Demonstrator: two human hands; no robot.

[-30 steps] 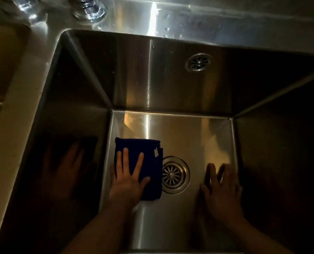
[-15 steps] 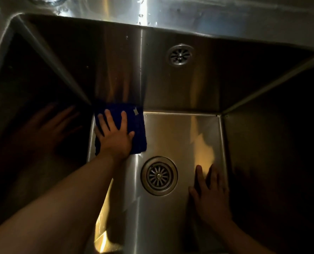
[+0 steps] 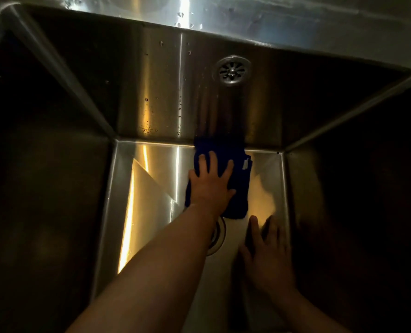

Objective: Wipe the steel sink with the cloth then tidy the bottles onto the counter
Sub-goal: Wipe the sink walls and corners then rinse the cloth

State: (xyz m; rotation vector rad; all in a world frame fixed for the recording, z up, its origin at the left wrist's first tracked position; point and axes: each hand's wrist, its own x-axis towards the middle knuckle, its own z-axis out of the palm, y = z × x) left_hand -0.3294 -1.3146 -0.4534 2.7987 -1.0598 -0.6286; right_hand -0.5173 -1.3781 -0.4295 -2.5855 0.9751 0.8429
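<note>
I look down into a deep steel sink (image 3: pixel 151 179). A dark blue cloth (image 3: pixel 238 188) lies on the sink floor against the back wall, right of the middle. My left hand (image 3: pixel 211 183) presses flat on the cloth with fingers spread. My right hand (image 3: pixel 266 255) rests flat on the sink floor near the right wall, fingers straight, holding nothing. My left forearm covers most of the floor drain (image 3: pixel 217 236). No bottles are in view.
A round overflow grille (image 3: pixel 232 70) sits high on the back wall, which carries water drops. The wet steel rim (image 3: pixel 199 13) runs along the top. The left and right walls are dark.
My left hand has slid the cloth from the back left corner rightward along the back edge, past the drain. My right hand stays near the right wall.
</note>
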